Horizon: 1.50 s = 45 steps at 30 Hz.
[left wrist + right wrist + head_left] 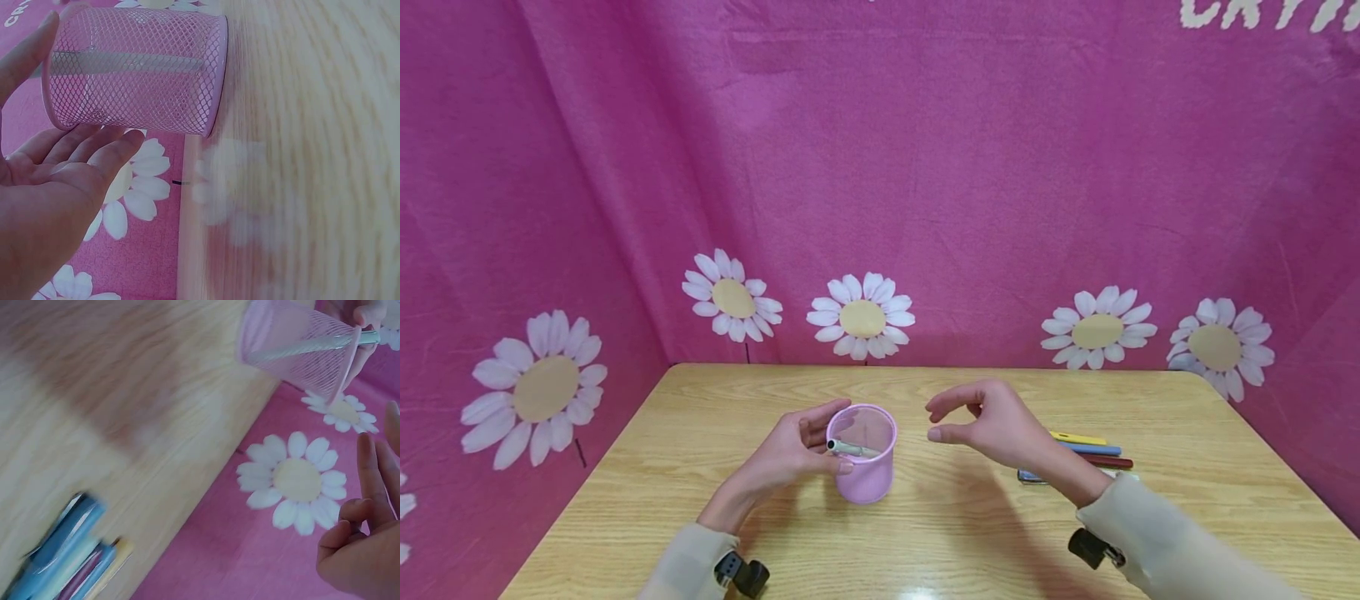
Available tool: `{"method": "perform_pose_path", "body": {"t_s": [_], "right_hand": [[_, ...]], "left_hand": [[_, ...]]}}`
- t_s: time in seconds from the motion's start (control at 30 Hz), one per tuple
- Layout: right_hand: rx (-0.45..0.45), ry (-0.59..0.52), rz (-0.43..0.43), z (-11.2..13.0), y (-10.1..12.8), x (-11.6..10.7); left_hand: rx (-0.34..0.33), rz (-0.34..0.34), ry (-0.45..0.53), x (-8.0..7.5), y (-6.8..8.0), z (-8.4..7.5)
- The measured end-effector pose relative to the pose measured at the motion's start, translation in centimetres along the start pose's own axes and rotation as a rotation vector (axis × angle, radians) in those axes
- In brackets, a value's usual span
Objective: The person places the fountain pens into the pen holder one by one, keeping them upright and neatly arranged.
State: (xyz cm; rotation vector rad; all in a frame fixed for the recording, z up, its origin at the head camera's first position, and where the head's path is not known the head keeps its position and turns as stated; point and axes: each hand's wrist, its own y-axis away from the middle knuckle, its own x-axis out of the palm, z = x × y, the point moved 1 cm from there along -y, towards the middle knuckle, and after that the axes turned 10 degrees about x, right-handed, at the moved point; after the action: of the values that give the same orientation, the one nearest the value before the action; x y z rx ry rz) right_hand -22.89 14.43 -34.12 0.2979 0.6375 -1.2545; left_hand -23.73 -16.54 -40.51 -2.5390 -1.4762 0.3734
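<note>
A pink mesh cup point(865, 479) stands upright on the wooden table point(925, 533), left of centre. A grey pen point(852, 449) leans inside it, its end poking over the rim. My left hand point(811, 442) holds the cup, thumb on the near side and fingers by the far rim. In the left wrist view the cup point(137, 75) lies against that hand's fingers point(94, 147), with the pen point(125, 62) showing through the mesh. My right hand point(943, 422) hovers just right of the cup, fingers loosely bent and empty. The right wrist view shows that hand point(369, 550), the cup point(294, 344) and the pen point(306, 347).
Several coloured pens point(1090, 450) lie side by side on the table behind my right wrist, also visible as pens point(69, 556) in the right wrist view. Pink cloth with white daisies point(861, 318) walls in the back and both sides of the table.
</note>
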Motion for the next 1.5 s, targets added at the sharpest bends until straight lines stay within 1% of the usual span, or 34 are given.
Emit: {"method": "perform_pose_path", "body": {"t_s": [0.23, 0.57, 0.73, 0.8, 0.9, 1.03, 1.33, 1.43, 1.5], "right_hand": [[0.016, 0.088, -0.016, -1.8, 2.4, -2.3], [0.051, 0.132, 0.001, -3.7, 4.5, -4.4], [0.036, 0.145, 0.005, -4.8, 5.4, -5.1], [0.019, 0.147, 0.003, -5.2, 5.7, -5.3], [0.019, 0.138, -0.005, -5.8, 6.1, -5.7], [0.006, 0.158, -0.013, -6.6, 6.4, -6.4], [-0.040, 0.270, 0.011, -8.8, 7.0, -7.9], [-0.023, 0.296, 0.041, -9.7, 7.2, -8.5], [0.011, 0.316, 0.066, -10.3, 7.3, -8.9]], "left_hand": [[0.008, 0.005, 0.001, 0.0, -0.1, 0.0], [0.003, 0.002, -0.004, 0.1, -0.1, 0.1], [0.013, 0.009, -0.002, 0.1, 0.0, 0.0], [0.012, 0.009, 0.001, 0.1, 0.0, 0.0], [0.013, 0.010, 0.000, 0.1, 0.0, 0.0], [0.006, 0.004, -0.001, 0.1, 0.0, 0.0], [0.000, -0.003, 0.013, 0.1, 0.2, 0.1], [0.004, -0.004, 0.013, 0.1, 0.1, 0.0], [0.004, -0.004, 0.013, 0.1, 0.1, 0.1]]}}
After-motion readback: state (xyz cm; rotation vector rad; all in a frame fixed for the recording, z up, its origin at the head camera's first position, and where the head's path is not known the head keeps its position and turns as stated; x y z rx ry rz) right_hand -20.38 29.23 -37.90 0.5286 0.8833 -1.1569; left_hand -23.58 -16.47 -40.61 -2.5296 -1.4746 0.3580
